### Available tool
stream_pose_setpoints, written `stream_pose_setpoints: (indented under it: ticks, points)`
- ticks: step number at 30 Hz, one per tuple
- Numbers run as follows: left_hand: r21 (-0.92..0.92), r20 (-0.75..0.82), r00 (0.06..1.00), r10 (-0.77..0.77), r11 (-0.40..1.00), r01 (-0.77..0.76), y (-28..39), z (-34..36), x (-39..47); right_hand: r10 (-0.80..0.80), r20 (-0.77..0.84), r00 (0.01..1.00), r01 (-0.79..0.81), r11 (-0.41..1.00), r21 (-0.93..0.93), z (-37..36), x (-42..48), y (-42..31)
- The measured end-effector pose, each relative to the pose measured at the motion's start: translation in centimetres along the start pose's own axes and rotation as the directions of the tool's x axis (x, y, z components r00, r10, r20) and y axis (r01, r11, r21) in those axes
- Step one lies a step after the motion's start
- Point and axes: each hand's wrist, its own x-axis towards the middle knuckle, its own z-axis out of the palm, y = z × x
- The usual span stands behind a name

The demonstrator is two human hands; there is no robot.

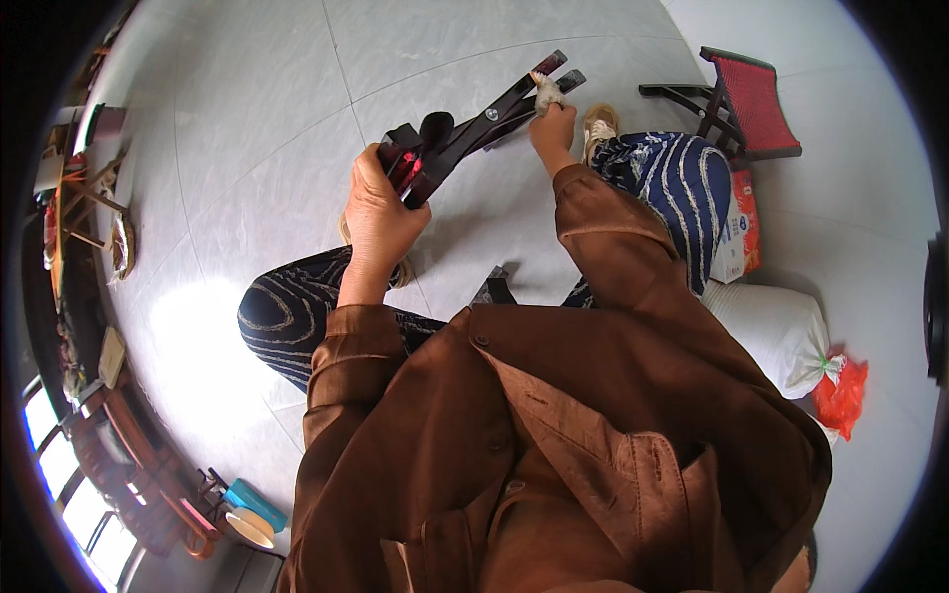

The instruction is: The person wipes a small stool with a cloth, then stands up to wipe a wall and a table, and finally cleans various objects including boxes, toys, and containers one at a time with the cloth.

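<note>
A folding stool with a dark wooden frame [454, 152] is held up before me, folded, its crossed legs pointing to the upper right. My left hand [379, 211] grips the end where a bit of red seat shows between the dark bars. In my right hand [554, 137] is a whitish cloth [548, 94], pressed against the legs near their far ends. A round metal bolt [491, 114] sits where the legs cross. My palm and fingers hide part of the red seat.
A second folding stool with a red woven seat [752, 104] stands open at the upper right. By my right knee are a red-and-white carton [741, 230], a white sack [778, 333] and a red plastic bag [843, 396]. Wooden furniture [141, 459] lines the left side.
</note>
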Motion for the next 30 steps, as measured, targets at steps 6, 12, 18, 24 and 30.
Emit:
stream_pose_setpoints:
  ticks: [6,12,18,24,30]
  points:
    - [0.060,-0.024,0.997,0.069,0.996,-0.068,1.2,0.3,-0.1,0.665,0.217,0.715,-0.697,0.648,0.308,1.1,-0.1,1.5]
    - [-0.015,-0.061,0.995,-0.079,0.997,0.078,1.4,0.7,1.3,0.447,0.513,0.733,-0.675,0.386,0.629,3.4,-5.3,5.3]
    - [-0.005,-0.153,0.972,-0.180,0.983,0.181,2.2,-1.1,1.9,-0.022,0.452,0.892,-0.356,0.583,0.730,-4.1,-7.7,-6.5]
    - [-0.037,-0.175,0.981,-0.088,0.996,0.082,2.2,-1.6,4.7,-0.232,0.342,0.910,-0.144,0.597,0.789,-9.2,-10.9,-13.7]
    - [-0.672,0.071,0.996,-0.048,0.736,0.083,-2.4,1.4,6.4,-0.353,0.096,0.931,0.201,0.714,0.671,-10.6,-9.1,-15.4]
